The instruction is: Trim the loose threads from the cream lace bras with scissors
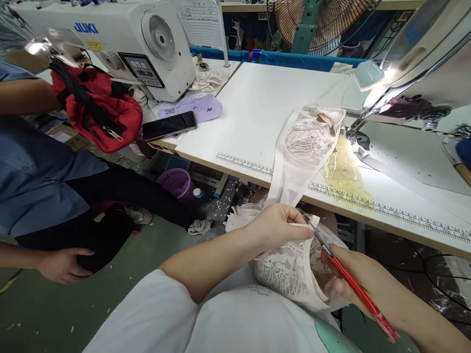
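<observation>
A white lace bra [283, 267] lies over my lap, with another lace cup [309, 139] of the same white lace up on the table near the needle. My left hand [281, 228] pinches the white edge of the bra between thumb and fingers. In my right hand [349, 274] is a slim red-handled tool [362, 294] with a narrow metal end; its exact kind is unclear. The metal tip points up and left to the fabric edge beside my left fingertips. Part of my right fingers is hidden behind the tool and the lace.
A sewing machine [415, 73] stands at right over the white table [250, 117], which has a printed ruler along its front edge. Another machine [106, 34], a phone [169, 126] and a red bag [103, 108] are at left, beside a seated person [40, 166]. A purple basket [176, 184] sits below.
</observation>
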A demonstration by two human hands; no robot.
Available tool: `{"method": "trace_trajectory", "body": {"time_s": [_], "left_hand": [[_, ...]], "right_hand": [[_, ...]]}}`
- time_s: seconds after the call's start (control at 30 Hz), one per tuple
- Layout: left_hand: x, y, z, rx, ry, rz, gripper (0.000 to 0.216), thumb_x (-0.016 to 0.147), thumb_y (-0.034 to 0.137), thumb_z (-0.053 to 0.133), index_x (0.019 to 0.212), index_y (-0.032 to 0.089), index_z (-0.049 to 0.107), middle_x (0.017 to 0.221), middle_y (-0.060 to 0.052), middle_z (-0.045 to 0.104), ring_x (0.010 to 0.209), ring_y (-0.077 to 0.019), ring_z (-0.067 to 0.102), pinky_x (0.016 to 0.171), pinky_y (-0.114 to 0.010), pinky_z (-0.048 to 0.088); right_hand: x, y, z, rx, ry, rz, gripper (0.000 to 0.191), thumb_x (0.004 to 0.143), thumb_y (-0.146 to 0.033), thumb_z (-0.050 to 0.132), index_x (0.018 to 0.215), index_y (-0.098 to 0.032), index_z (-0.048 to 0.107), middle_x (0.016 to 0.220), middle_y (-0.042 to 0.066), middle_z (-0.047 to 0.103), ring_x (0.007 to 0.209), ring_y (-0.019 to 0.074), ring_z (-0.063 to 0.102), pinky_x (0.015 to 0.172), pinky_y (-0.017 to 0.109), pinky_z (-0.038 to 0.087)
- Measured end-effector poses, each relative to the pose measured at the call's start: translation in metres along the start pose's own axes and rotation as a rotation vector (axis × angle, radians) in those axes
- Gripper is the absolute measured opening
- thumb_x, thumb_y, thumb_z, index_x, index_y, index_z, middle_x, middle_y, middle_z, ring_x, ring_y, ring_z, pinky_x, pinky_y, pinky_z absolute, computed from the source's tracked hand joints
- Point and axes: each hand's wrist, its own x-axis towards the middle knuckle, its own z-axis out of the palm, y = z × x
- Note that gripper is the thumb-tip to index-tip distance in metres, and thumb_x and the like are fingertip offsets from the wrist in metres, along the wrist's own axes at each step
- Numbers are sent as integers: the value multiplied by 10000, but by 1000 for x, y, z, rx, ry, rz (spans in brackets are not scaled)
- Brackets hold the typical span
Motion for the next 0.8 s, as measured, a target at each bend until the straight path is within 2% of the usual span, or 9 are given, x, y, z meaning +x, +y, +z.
{"method": "trace_trajectory", "body": {"time_s": [0.2,0.4,0.6,0.67,0.73,0.8], "left_hand": [[2,-4,-5,-11,-10,-25,209,530,230,756,516,138,568,512,30,539,499,-66,447,507,-219,317],[4,-5,-7,-43,-6,-33,230,505,244,767,512,136,565,504,33,533,494,-65,443,510,-225,310],[2,0,-8,-66,-16,-7,289,476,283,814,496,130,569,491,33,532,487,-57,437,506,-221,308],[0,0,-9,-93,-10,17,314,469,307,829,510,130,573,500,31,541,493,-58,445,501,-218,304],[-3,-1,-11,-136,2,45,338,471,334,838,535,129,578,505,36,539,493,-56,442,497,-216,301],[-5,-3,-13,-169,15,71,348,482,347,841,558,126,584,506,42,530,488,-52,434,495,-215,298]], "right_hand": [[-2,7,7,-75,17,28,488,867,-689,276,723,-244,416,601,-15,497,488,166,460,451,267,320],[1,8,15,-54,79,84,446,861,-645,369,668,-244,402,560,-18,501,467,167,471,433,272,344],[8,10,19,11,247,96,425,878,-544,396,577,-244,385,495,-16,482,444,170,479,415,280,389],[6,10,18,66,331,87,384,864,-534,443,617,-240,449,525,-15,511,465,176,508,427,282,423],[1,8,16,161,429,67,318,844,-527,495,736,-233,544,622,8,590,542,198,578,469,288,478],[-6,3,15,196,456,35,280,817,-501,561,865,-229,607,714,28,644,619,217,630,514,289,521]]}}
